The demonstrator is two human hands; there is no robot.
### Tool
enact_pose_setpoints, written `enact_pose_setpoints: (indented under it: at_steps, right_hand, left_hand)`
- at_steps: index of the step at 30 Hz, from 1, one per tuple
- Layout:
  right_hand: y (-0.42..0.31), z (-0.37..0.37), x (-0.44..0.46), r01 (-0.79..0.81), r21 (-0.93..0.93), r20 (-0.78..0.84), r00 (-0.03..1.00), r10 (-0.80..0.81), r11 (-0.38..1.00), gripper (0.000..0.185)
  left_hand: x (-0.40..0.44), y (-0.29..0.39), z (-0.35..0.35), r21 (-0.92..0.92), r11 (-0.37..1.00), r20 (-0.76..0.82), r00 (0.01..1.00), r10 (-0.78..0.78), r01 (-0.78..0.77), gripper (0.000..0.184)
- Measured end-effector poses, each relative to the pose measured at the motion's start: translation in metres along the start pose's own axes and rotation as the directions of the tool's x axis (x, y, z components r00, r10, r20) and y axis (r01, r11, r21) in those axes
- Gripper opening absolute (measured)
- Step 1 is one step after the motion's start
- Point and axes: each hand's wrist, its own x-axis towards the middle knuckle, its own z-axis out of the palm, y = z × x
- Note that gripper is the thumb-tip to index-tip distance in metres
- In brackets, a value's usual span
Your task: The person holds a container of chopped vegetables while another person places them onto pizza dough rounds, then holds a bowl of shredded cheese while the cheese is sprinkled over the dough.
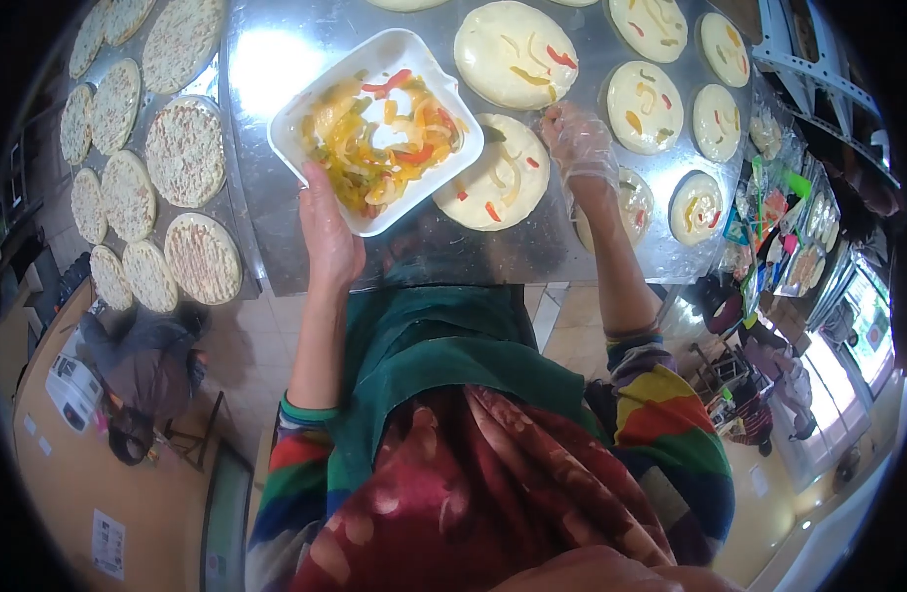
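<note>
My left hand [329, 227] grips the near left side of a white square tray [284, 126], thumb at its rim. Sliced peppers and onions [360, 148] in yellow, green, orange and red lie in the tray. My right hand [578, 143], in a clear plastic glove, is above the metal table, between pale rounds of dough. Its fingers are drawn together; what they hold, if anything, is too small to tell. Just left of it lies a dough round [517, 187] with pepper strips, partly under the tray's edge. Another topped round [503, 49] sits beyond.
More topped rounds [646, 109] lie on the metal table [394, 261] to the right. Rounds with a speckled reddish topping [185, 148] cover the left side. A seated person [147, 365] is at the lower left. Bagged goods [769, 227] are at the far right.
</note>
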Motion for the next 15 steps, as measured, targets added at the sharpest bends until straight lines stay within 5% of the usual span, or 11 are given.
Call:
enact_pose_setpoints:
  at_steps: [15]
  right_hand:
    - [0.015, 0.012, 0.006, 0.127, -0.215, -0.158, 0.974, -0.162, 0.968, 0.015]
  left_hand:
    - [-0.011, -0.001, -0.007, -0.035, 0.997, -0.09, 0.994, 0.067, -0.071, 0.07]
